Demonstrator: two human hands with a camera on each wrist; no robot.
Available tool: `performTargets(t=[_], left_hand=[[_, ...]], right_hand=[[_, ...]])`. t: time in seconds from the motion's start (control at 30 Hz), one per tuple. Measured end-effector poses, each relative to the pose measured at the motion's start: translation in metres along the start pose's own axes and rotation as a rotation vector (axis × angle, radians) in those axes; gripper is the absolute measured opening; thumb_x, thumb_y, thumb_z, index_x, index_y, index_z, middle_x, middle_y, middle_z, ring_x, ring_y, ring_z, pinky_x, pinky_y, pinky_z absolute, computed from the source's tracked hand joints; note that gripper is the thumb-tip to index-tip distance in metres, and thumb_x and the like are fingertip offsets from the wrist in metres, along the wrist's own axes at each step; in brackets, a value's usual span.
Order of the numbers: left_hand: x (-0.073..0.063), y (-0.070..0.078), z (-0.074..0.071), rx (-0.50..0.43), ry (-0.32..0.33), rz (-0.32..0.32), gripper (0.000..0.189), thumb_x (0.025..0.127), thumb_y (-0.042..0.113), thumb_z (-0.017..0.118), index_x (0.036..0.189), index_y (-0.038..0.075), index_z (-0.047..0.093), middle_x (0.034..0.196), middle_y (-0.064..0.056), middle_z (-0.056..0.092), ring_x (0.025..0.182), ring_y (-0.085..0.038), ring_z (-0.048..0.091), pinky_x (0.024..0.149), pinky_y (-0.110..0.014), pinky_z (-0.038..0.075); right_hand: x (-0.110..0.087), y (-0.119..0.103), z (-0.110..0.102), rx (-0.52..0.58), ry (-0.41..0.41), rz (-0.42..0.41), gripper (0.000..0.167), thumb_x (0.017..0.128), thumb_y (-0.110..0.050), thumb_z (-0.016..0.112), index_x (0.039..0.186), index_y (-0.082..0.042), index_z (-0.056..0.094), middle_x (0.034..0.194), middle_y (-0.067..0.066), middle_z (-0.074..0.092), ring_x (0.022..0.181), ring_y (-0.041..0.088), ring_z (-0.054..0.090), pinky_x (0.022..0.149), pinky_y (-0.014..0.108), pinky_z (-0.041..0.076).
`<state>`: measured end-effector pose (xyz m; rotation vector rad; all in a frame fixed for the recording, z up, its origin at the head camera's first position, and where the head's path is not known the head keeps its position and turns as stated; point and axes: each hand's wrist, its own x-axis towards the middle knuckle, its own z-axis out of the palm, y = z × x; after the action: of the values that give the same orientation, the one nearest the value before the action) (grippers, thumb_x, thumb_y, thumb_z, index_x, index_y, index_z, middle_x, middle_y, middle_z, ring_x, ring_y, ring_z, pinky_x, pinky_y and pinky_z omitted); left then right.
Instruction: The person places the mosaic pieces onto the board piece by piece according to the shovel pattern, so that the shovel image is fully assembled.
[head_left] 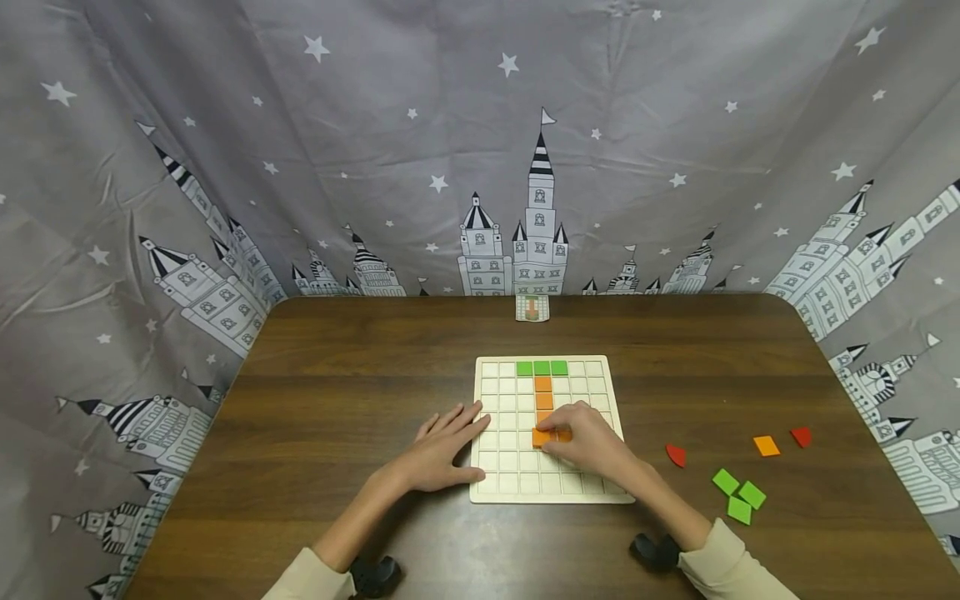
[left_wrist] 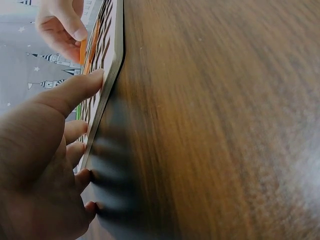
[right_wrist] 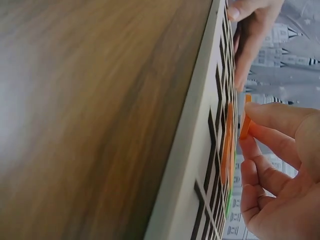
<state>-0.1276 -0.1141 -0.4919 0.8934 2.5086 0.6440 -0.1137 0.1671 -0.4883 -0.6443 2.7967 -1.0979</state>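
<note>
Orange tile [head_left: 542, 437] pinched between thumb and fingertips of the right hand [head_left: 588, 439], just above the middle cells of the pale grid board [head_left: 517, 487], below the orange column and green row. Left hand [head_left: 442, 450] flat with straight fingers, pressing the board's left edge. Dark wooden table [head_left: 360, 367], loose green, orange and red tiles at right, grey castle-print curtain [head_left: 300, 125] far behind.

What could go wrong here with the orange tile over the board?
1. The right hand pinches the orange tile by its edge, tilted off the board; it may slip or land askew across grid lines.
2. Its fingers sit close to the placed orange column and could nudge it.
3. The left hand only presses the board's edge; the board could slide.
</note>
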Motion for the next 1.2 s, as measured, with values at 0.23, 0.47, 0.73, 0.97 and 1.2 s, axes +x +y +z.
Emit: performTargets(t=[0.23, 0.47, 0.73, 0.97, 1.2], left_hand=[[-0.001, 0.000, 0.000, -0.005, 0.002, 0.007, 0.078, 0.094, 0.039, 0.068, 0.158, 0.012, 0.032, 0.165, -0.009, 0.016, 0.150, -0.036, 0.010, 0.113, -0.064, 0.007], [-0.001, 0.000, 0.000, -0.002, 0.006, 0.012, 0.078, 0.094, 0.039, 0.069, 0.158, 0.012, 0.032, 0.166, -0.009, 0.016, 0.150, -0.036, 0.010, 0.113, -0.064, 0.008], [-0.001, 0.000, 0.001, 0.001, 0.001, 0.004, 0.078, 0.094, 0.040, 0.068, 0.158, 0.012, 0.032, 0.166, -0.008, 0.016, 0.151, -0.035, 0.010, 0.113, -0.064, 0.007], [-0.001, 0.000, 0.000, -0.001, 0.007, 0.006, 0.078, 0.094, 0.039, 0.069, 0.158, 0.012, 0.033, 0.165, -0.009, 0.017, 0.150, -0.036, 0.010, 0.113, -0.064, 0.007], [-0.001, 0.001, 0.000, -0.005, 0.009, 0.012, 0.078, 0.094, 0.038, 0.069, 0.157, 0.011, 0.033, 0.165, -0.010, 0.018, 0.150, -0.036, 0.010, 0.113, -0.064, 0.008]], right_hand=[[0.006, -0.005, 0.009, -0.029, -0.004, -0.065, 0.019, 0.080, -0.006, 0.080, 0.099, -0.005, 0.080, 0.096, 0.001, 0.075, 0.091, 0.021, 0.062, 0.082, 0.038, 0.048], [0.008, -0.006, 0.014, -0.092, 0.004, -0.080, 0.017, 0.080, -0.008, 0.081, 0.097, -0.006, 0.080, 0.095, 0.001, 0.075, 0.091, 0.022, 0.063, 0.082, 0.040, 0.048], [0.010, -0.008, 0.016, -0.100, -0.007, -0.057, 0.017, 0.080, -0.008, 0.079, 0.097, -0.007, 0.080, 0.096, 0.001, 0.074, 0.093, 0.022, 0.062, 0.085, 0.043, 0.047], [0.012, -0.010, 0.017, -0.101, 0.012, -0.032, 0.019, 0.077, -0.005, 0.078, 0.096, -0.008, 0.080, 0.095, 0.001, 0.074, 0.091, 0.023, 0.061, 0.083, 0.045, 0.045], [0.012, -0.012, 0.017, -0.121, 0.000, -0.014, 0.019, 0.078, -0.009, 0.079, 0.097, -0.009, 0.080, 0.097, 0.002, 0.073, 0.094, 0.024, 0.060, 0.085, 0.047, 0.044]])
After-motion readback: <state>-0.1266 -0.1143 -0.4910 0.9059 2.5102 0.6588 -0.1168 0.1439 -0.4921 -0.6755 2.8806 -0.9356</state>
